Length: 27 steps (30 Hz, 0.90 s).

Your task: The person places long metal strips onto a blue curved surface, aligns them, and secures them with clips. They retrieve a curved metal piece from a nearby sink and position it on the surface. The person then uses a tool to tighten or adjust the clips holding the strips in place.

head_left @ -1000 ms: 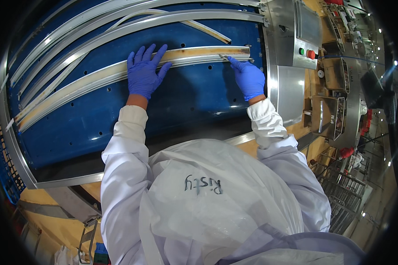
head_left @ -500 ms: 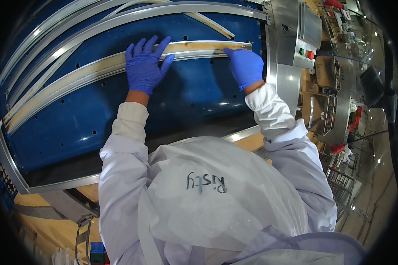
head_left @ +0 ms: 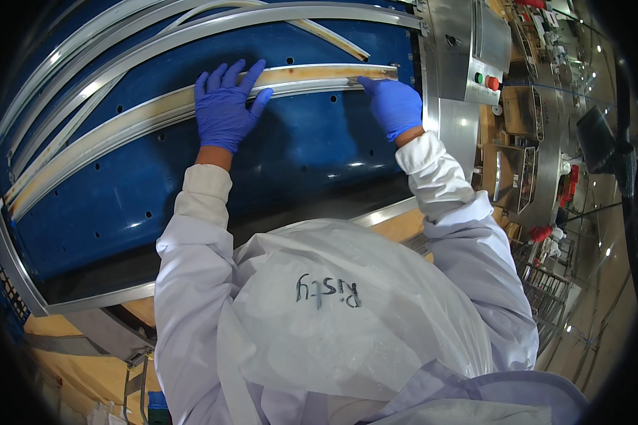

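A long metal rail [head_left: 298, 75] with a yellowed, brown-stained strip along it lies across a blue surface [head_left: 290, 149]. My left hand [head_left: 227, 110], in a blue glove, rests on the rail with its fingers spread and the thumb apart. At the rail's right end is my right hand [head_left: 395, 106], also gloved in blue. Its fingers are curled closed, and the pointing digit touches the rail's near edge. What those fingers hold, if anything, is hidden beneath the hand.
A curved metal side bar [head_left: 262, 14] runs along the far side, with more thin strips [head_left: 329, 39] around it. To the right stands a steel control box [head_left: 468, 53] with a green and a red button. Steel framing [head_left: 383, 214] edges the near side.
The whole view has shifted slightly, so the scene sits a little further left. Both hands keep nearly the same place on the rail.
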### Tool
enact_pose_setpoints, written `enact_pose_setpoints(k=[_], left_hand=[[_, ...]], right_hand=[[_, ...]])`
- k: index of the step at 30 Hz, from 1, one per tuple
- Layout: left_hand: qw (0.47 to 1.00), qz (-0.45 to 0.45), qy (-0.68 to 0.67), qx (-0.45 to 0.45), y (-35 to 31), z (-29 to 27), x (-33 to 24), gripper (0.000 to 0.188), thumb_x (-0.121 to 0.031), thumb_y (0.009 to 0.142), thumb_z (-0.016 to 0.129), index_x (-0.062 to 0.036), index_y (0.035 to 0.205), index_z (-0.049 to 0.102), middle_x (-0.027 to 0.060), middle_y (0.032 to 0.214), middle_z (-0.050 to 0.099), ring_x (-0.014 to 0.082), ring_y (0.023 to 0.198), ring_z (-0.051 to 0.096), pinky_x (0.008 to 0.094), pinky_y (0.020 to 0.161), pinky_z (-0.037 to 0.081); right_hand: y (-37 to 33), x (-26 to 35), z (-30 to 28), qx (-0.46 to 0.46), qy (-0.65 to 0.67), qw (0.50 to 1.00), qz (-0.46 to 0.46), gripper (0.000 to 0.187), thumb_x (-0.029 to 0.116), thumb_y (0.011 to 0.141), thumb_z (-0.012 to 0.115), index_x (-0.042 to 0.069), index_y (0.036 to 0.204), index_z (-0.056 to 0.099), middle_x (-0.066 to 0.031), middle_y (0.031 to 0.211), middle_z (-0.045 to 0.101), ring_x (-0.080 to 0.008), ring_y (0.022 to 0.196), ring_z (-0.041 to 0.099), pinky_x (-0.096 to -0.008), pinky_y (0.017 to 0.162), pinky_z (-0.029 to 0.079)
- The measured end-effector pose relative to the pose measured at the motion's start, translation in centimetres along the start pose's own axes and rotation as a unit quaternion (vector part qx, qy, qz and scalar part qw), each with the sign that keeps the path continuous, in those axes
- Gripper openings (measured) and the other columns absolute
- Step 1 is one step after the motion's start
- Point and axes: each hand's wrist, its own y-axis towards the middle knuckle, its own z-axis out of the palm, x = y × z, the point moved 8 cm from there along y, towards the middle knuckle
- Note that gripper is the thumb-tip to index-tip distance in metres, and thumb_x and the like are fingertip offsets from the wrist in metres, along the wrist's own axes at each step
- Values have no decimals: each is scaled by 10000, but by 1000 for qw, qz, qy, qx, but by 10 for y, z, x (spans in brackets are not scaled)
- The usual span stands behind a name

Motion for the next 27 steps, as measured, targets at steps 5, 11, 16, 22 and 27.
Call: enact_pose_setpoints(k=[5,11,16,22,27], left_hand=[[1000,-1,-6,3,0,-2,1,531,-555,906,508,-332,1388,503,60,1369,534,289,1284,459,472,1116,230],[1000,-5,-16,15,1,-1,2,535,-561,901,517,-336,1387,501,59,1372,533,293,1282,463,471,1115,232],[1000,-6,-13,13,0,0,1,532,-556,898,527,-336,1382,505,54,1364,541,288,1275,470,467,1114,234],[1000,-10,-14,8,0,-3,2,522,-548,897,532,-327,1369,520,53,1351,551,284,1264,479,465,1113,238],[1000,-4,-10,3,1,-2,1,527,-542,894,540,-314,1368,524,49,1351,552,281,1262,481,461,1110,245]], right_hand=[[2,-10,-4,100,24,993,56,271,224,901,592,299,1137,701,-131,866,689,-332,741,665,-418,662,535],[4,-14,-7,82,56,995,31,259,258,898,609,304,1136,700,-133,873,688,-334,754,666,-419,667,537],[4,-15,1,71,65,995,21,264,271,897,614,309,1146,695,-129,898,690,-335,772,669,-416,689,542],[4,-21,2,98,77,991,39,295,268,885,631,323,1170,681,-136,916,693,-335,775,671,-413,699,542],[2,-29,-2,104,45,993,34,306,263,881,628,330,1175,678,-135,897,692,-340,754,668,-421,685,542]])
